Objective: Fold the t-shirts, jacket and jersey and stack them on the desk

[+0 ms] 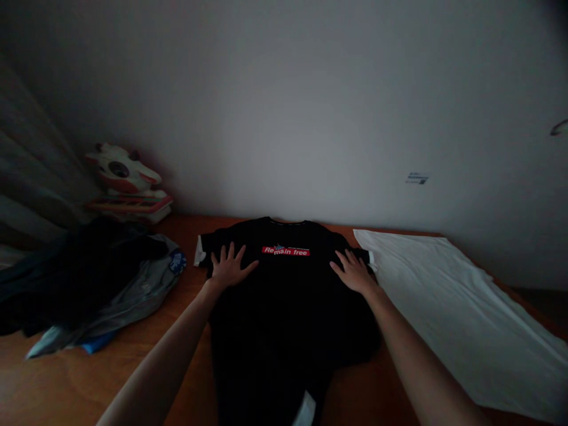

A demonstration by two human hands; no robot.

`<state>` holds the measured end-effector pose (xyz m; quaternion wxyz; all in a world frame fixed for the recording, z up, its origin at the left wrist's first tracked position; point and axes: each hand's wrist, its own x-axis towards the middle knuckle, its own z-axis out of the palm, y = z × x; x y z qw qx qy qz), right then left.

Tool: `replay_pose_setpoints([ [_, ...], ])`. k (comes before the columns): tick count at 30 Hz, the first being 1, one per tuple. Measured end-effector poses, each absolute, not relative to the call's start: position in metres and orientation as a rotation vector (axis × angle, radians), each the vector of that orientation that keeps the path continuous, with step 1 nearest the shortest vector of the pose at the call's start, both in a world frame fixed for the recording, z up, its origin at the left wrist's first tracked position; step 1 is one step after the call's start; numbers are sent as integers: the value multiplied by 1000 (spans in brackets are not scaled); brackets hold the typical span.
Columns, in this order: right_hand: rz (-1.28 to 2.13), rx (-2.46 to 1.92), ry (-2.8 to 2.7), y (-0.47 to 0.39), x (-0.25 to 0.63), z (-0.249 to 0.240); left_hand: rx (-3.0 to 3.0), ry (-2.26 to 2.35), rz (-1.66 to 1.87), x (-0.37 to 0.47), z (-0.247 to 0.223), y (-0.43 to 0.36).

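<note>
A black T-shirt lies spread face up on the wooden surface, its neckline toward the wall. Across the chest runs a red label print reading "Remain free", and both short sleeves end in white. My left hand rests flat near the left sleeve with fingers spread. Near the right sleeve, my right hand is also flat on the cloth, fingers apart. Neither hand grips anything. Toward me, the shirt's lower part is dark and a small white piece shows there; I cannot make out what it is.
A heap of dark and grey clothes lies on the left. Behind it stands a cow-shaped toy keyboard. On the right, a white cloth is spread over the wooden surface. A grey wall rises at the back.
</note>
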<state>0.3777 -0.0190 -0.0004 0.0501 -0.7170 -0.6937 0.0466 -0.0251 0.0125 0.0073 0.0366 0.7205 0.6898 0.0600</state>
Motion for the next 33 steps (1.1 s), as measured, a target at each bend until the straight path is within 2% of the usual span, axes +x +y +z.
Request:
replay_pose_setpoints([
  [3, -70, -2088, -1993, -23, 384, 5, 2280, 2068, 282, -28, 11, 10],
  [6, -183, -2171, -1587, -28, 402, 13, 2472, 1738, 456, -27, 20, -9],
  [9, 104, -2248, -1205, -26, 428, 15, 2546, 1367, 616, -19, 29, -38],
  [12, 374, -2131, -1096, -19, 446, 10, 2505, 1301, 682, -8, 31, -59],
  [19, 503, -1792, -953, -8, 445, 9, 2438, 1324, 749, -7, 20, -64],
  [23, 445, -1744, -872, -4, 453, 17, 2475, 1335, 739, -12, 16, -67],
  [28, 345, -1812, -959, -17, 451, 18, 2485, 1299, 766, -11, 18, -70],
  [33, 106, -1805, -1629, -63, 421, 7, 2503, 1161, 689, -7, 42, -88],
])
